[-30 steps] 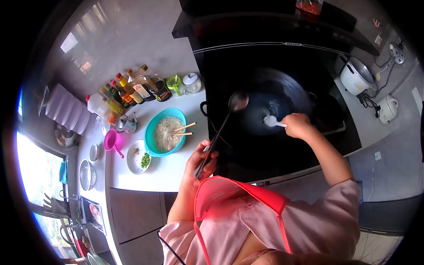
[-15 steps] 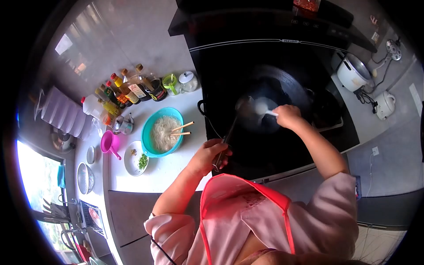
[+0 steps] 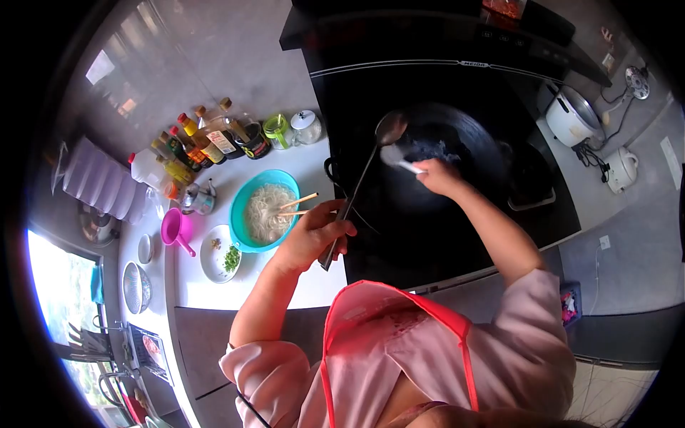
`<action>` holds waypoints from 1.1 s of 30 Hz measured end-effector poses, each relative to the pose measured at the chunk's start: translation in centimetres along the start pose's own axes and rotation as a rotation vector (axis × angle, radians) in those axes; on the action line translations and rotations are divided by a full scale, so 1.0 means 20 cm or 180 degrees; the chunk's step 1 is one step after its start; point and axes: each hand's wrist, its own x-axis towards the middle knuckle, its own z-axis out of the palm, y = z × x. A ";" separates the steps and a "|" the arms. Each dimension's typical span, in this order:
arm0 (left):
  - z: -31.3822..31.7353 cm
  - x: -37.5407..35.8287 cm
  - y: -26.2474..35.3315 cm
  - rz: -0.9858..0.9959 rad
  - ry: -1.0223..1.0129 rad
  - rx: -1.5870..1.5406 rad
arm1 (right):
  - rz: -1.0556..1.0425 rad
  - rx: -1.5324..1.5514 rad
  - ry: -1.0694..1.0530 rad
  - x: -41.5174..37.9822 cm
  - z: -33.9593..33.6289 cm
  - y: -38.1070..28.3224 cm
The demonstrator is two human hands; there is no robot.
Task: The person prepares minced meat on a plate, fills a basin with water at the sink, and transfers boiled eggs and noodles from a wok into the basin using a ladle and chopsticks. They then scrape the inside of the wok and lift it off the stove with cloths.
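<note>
My left hand (image 3: 321, 234) is closed round the handle of a long metal ladle (image 3: 391, 129), whose bowl is raised over the left side of the dark wok (image 3: 471, 135). With my right hand (image 3: 437, 176) I hold the short handle of a white spoon (image 3: 392, 155); its head, slightly blurred, is just below the ladle's bowl. Whether the two touch is unclear. Something pale and hard to make out shows inside the wok. A turquoise bowl (image 3: 240, 239) of noodles (image 3: 268, 214) with chopsticks (image 3: 300, 202) stands left of my left hand.
On the left counter are a white plate (image 3: 211, 268) with chopped greens, a pink dipper (image 3: 173, 227), a metal pot (image 3: 198, 199), several sauce bottles (image 3: 212, 139), a green jar (image 3: 275, 132) and a lidded jar (image 3: 306, 128). A rice cooker (image 3: 569, 120) stands at the right.
The ladle has come up, its bowl now higher and clearly visible. My left hand has shifted left and up, and my right hand has moved left with the white spoon.
</note>
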 end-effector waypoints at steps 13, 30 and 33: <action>-0.04 0.03 -0.01 -0.0405 -0.0052 -0.0251 | 0.0207 -0.1461 -0.0889 -0.16 -0.54 0.18; 0.13 0.27 -0.11 -0.1237 -0.0425 -0.1062 | 0.0409 -0.1384 -0.0599 -0.32 -0.41 0.06; 0.12 0.25 -0.08 -0.0941 -0.0587 -0.0288 | 0.0556 -0.1808 -0.0506 -0.35 -0.46 0.09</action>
